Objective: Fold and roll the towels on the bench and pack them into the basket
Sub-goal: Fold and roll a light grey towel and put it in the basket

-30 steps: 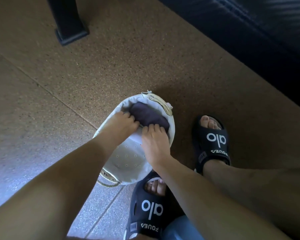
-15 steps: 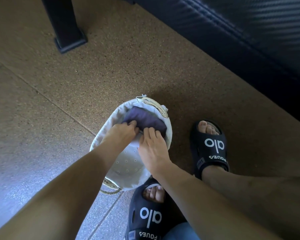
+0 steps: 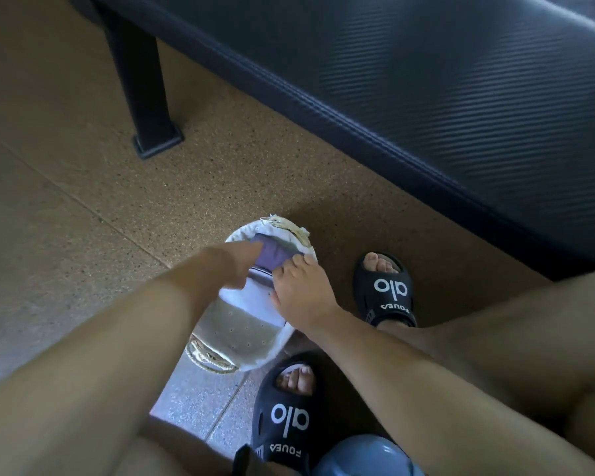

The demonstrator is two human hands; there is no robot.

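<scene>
Nearest the camera, both forearms reach down and forward to the basket (image 3: 241, 333), which stands on the floor between the two black sandals (image 3: 284, 412) and the leg (image 3: 141, 77) of the tabletop (image 3: 426, 97).

Right hand (image 3: 301, 290): fingers curled, tips pressing on the near end of the rolled purple towel (image 3: 272, 254); this grip is closed on the towel from the right and near side. Left hand (image 3: 229, 261): motion-blurred, laid against the roll's left end; whether its fingers close on the towel or merely push cannot be told.

Towel position: inside the basket, at the far end under the rope handle (image 3: 289, 226), against the white liner. Its long axis runs roughly left to right, across the basket, so the two hands bracket it end to end. Judgement: the roll lies beyond and between both grips; any further seating calls for a push away from the body and downward. Both hands are about equally near.

Change from the earlier frames: the view has tilted up, showing far more of the tabletop's dark ribbed upholstery. The left hand has moved and is now blurred; less of the towel shows.
</scene>
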